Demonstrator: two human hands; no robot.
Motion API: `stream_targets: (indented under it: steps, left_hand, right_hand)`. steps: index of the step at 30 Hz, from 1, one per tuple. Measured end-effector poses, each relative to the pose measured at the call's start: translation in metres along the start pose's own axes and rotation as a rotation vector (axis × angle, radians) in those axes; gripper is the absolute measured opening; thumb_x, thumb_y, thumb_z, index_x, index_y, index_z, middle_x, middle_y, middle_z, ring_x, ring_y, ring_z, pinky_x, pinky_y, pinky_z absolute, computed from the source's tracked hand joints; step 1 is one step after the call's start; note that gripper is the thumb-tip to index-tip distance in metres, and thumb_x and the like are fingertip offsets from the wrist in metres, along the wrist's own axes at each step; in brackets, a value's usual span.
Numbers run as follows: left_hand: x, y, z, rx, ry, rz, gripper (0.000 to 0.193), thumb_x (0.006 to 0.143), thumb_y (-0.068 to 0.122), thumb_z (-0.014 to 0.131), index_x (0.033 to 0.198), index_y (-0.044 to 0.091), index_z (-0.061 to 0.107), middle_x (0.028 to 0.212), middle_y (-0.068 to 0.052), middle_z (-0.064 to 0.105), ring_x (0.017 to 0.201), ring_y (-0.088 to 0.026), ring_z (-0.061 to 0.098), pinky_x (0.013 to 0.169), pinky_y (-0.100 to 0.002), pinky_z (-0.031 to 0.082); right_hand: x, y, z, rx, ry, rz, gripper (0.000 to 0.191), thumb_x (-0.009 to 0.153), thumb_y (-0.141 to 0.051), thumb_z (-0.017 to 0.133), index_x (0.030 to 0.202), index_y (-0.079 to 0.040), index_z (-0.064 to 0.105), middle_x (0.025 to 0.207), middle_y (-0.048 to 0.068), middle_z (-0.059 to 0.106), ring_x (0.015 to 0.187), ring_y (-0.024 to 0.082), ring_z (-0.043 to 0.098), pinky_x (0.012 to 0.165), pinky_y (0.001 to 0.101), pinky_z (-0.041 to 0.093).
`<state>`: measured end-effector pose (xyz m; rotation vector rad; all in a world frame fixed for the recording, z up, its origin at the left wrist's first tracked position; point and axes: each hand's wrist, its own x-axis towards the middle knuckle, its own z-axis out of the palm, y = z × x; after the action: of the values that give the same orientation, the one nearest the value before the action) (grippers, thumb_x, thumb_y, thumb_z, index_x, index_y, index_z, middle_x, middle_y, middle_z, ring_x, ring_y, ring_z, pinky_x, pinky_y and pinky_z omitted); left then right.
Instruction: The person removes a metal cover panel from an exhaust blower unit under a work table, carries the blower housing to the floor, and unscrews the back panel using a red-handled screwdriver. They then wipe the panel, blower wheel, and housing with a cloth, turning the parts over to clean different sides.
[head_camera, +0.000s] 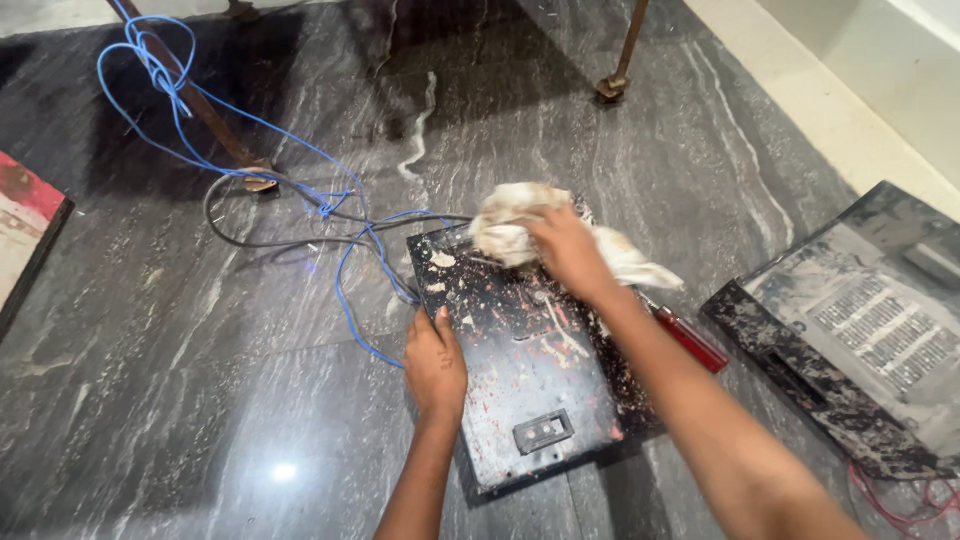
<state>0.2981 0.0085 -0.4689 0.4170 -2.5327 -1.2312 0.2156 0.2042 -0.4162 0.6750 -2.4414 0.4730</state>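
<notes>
Head view: looks down on a dark, white-veined stone floor (200, 400).
Far left edge: a flat board (25, 235) with a red and pale top and a dark rim lies on the floor, partly cut off by the frame.
Upper left: a blue wire (165, 85) loops around a rusty metal leg (200, 105) and runs down beside a grey cable (250, 238) to the back corner of the black panel.
Left hand (435, 362): rests on the left edge of the black panel (530, 370), fingers pressed together, thumb lying on top; it grips nothing.
Black panel: flat on the floor in the middle, spattered with white and reddish marks, with a small rectangular socket (543, 432) near its close edge.
Right hand (568, 250): presses a crumpled, dirty white cloth (505, 225) onto the far end of the panel, fingers bent down over the cloth.
Just right of the panel: a tool with a red handle (692, 340) lies on the floor, partly under the right forearm.
Top centre: a second rusty leg (622, 60) stands on the floor.
Far right: a second flat unit (860, 340), dusty and grey with slotted vents, lies well apart from the panel; thin red wires (900, 505) show by its close corner.
</notes>
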Motion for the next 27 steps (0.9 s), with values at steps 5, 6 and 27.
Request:
stream_targets:
  steps: [5, 6, 27]
  left_hand:
    - [-0.001, 0.003, -0.001, 0.048, -0.032, -0.044, 0.050, 0.104, 0.039, 0.044, 0.135, 0.002, 0.058, 0.121, -0.026, 0.067, 0.107, -0.046, 0.065, 0.089, -0.055, 0.050]
    - [-0.001, 0.005, -0.002, 0.048, -0.033, -0.038, 0.049, 0.104, 0.039, 0.044, 0.134, 0.002, 0.058, 0.121, -0.026, 0.067, 0.107, -0.046, 0.065, 0.089, -0.055, 0.050]
    - [-0.006, 0.022, -0.013, 0.019, -0.002, -0.002, 0.050, 0.105, 0.041, 0.046, 0.134, 0.003, 0.059, 0.120, -0.027, 0.067, 0.108, -0.047, 0.064, 0.090, -0.055, 0.049]
  right_hand:
    - [-0.016, 0.031, -0.029, -0.076, -0.023, 0.105, 0.039, 0.080, 0.002, 0.062, 0.115, -0.009, 0.077, 0.125, 0.014, 0.073, 0.095, 0.036, 0.061, 0.081, 0.0430, 0.053]
    - [-0.018, 0.034, -0.034, -0.137, -0.022, 0.147, 0.033, 0.086, 0.001, 0.063, 0.114, -0.010, 0.078, 0.120, 0.013, 0.073, 0.096, 0.033, 0.063, 0.085, 0.0425, 0.054]
    - [-0.127, -0.007, -0.050, 0.255, -0.130, 0.085, 0.030, 0.091, -0.007, 0.068, 0.121, -0.011, 0.066, 0.125, 0.013, 0.062, 0.117, 0.029, 0.060, 0.102, 0.0384, 0.052]
